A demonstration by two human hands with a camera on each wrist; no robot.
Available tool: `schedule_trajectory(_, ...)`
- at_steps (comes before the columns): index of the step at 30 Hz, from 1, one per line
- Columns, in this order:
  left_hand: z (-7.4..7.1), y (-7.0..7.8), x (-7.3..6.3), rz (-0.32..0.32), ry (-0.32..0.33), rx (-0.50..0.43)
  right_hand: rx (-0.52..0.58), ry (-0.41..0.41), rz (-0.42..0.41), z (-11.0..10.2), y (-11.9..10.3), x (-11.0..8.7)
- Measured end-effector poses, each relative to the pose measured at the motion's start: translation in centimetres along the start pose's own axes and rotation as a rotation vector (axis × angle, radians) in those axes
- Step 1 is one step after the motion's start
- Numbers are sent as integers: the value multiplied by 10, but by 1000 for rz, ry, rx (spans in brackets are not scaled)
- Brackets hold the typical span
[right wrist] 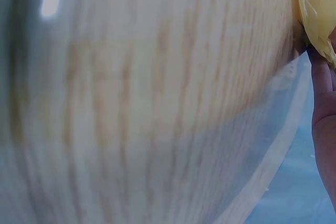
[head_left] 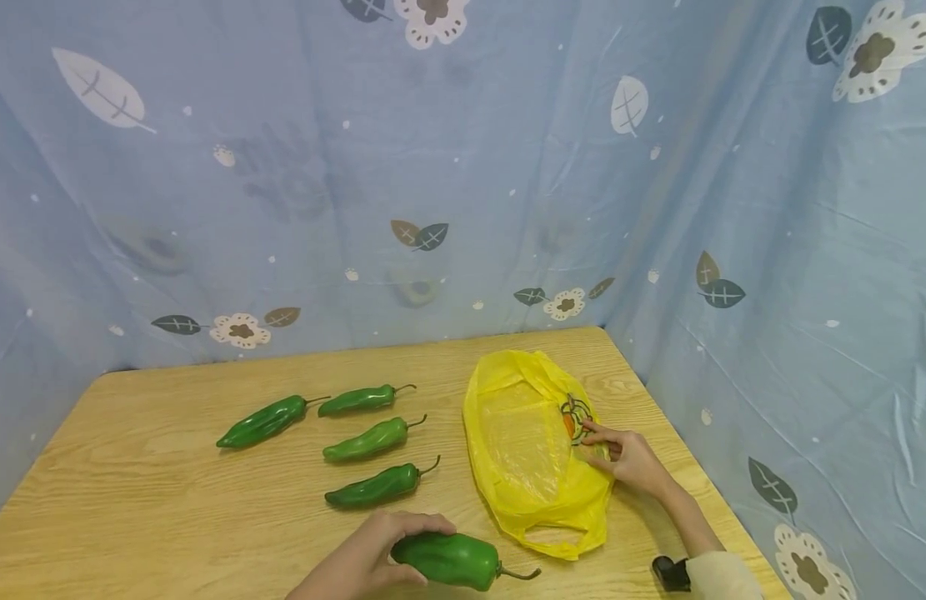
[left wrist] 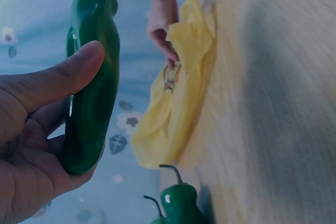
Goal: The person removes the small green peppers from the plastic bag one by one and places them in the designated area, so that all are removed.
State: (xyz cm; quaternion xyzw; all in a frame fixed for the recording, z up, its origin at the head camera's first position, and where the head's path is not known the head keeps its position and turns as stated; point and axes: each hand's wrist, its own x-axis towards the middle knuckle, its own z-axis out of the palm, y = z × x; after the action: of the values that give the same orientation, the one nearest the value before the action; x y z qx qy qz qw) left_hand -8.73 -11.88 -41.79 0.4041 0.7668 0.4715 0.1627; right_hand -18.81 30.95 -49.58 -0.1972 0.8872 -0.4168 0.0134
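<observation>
A large green pepper (head_left: pixel 449 560) with a curved stem is held in my left hand (head_left: pixel 372 557) near the front edge in the head view. The left wrist view shows the thumb across the pepper (left wrist: pixel 92 108) and the fingers behind it. My right hand (head_left: pixel 633 458) pinches the near-right side of a yellow plastic bag (head_left: pixel 518 500), beside its printed vegetable picture. The bag lies with its mouth spread and a handle loop toward me. In the right wrist view only part of the right hand (right wrist: pixel 325 111) shows, at the bag's edge (right wrist: pixel 317 11).
Left of the bag, several green peppers lie on the wooden table (head_left: pixel 170 517): one pepper (head_left: pixel 271 422) farthest left, others (head_left: pixel 365 442) in a column. A small black object (head_left: pixel 671 573) is by the right sleeve (head_left: pixel 725 577). Blue patterned curtains (head_left: pixel 463 167) border the table's back and right.
</observation>
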Motion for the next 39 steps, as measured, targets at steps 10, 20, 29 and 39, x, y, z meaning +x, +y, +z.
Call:
schedule_trajectory(10, -25, -7, -24, -101, 89, 95, -4, 7, -10, -1, -7, -1)
schedule_trajectory(20, -47, -17, -44, -156, 207, 127, -35, 10, -21, -7, -39, -2)
schedule_trajectory(29, -68, -32, -57, -220, 320, 236, -26, 11, -4, 0, -4, -2)
schedule_trajectory(39, -107, -65, -96, -229, 478, 316, 9, 9, -46, -2, -3, 1)
